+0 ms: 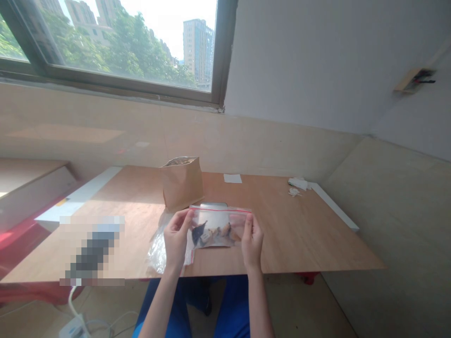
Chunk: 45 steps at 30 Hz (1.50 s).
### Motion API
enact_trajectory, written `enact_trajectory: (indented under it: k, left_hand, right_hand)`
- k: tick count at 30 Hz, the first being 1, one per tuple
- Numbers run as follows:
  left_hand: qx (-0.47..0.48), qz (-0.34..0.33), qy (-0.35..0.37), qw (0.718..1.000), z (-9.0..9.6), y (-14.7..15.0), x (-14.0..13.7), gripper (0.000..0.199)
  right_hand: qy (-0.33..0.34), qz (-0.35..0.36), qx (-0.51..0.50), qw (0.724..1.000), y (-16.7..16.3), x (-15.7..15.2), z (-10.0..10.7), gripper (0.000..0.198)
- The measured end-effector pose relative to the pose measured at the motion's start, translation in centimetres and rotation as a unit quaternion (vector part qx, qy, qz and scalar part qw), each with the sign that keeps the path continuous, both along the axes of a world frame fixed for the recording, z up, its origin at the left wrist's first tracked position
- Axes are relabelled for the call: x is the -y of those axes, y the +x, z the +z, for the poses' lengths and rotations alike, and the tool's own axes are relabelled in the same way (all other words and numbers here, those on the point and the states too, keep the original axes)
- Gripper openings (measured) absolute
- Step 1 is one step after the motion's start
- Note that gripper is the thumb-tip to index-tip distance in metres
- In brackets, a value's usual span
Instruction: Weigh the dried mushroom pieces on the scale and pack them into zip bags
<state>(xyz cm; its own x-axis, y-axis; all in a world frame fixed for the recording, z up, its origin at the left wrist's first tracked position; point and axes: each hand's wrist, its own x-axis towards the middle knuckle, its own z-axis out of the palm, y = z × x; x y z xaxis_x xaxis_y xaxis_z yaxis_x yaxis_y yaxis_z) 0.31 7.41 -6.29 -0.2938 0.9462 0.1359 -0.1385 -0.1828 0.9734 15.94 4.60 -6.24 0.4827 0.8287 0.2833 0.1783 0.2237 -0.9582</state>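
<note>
Between my two hands a clear zip bag (216, 230) with a red line along its top is stretched above the table. Brown and dark dried-looking pieces lie in its lower part; I cannot tell their kind. My left hand (178, 234) pinches the bag's upper left corner, thumb on the near side. The upper right corner is pinched by my right hand (252, 237). Behind the bag, partly hidden, lies a flat pale rectangular object (213, 205). More clear plastic bags (158, 251) lie on the table beside my left wrist.
A brown paper bag (183, 183) stands upright with its top open on the wooden table (299, 234). White paper (232, 178) and crumpled scraps (295, 192) lie toward the back. At left is a blurred-out item (93, 251), with a cable and power strip (73, 327) below.
</note>
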Motion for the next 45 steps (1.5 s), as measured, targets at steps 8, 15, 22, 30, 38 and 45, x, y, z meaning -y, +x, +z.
enact_trajectory:
  k: [8,15,22,30,38,45]
  left_hand:
    - [-0.022,0.011,0.005,1.0,0.3,-0.3,0.3,0.029]
    - [-0.02,0.005,0.015,1.0,0.6,0.2,0.6,0.028]
    - [0.088,-0.029,0.011,0.996,0.7,1.0,0.6,0.03]
    - [0.035,-0.061,-0.008,0.998,0.7,0.6,0.8,0.028]
    - [-0.008,-0.03,0.011,0.999,1.1,0.3,1.0,0.022]
    - [-0.013,-0.013,0.026,0.999,1.1,0.5,1.1,0.021]
  right_hand:
    - [0.023,-0.035,0.008,0.999,0.0,0.2,-0.3,0.035]
    - [0.04,-0.044,-0.014,0.998,0.0,0.1,-0.2,0.036]
    - [0.004,0.011,-0.064,0.998,-0.5,0.2,0.0,0.037]
    - [-0.017,0.005,-0.098,0.995,-0.7,0.2,0.4,0.037]
    - [-0.018,-0.003,-0.111,0.994,-0.6,0.2,0.5,0.036]
    - [-0.02,-0.003,-0.117,0.993,-0.7,0.3,0.5,0.036]
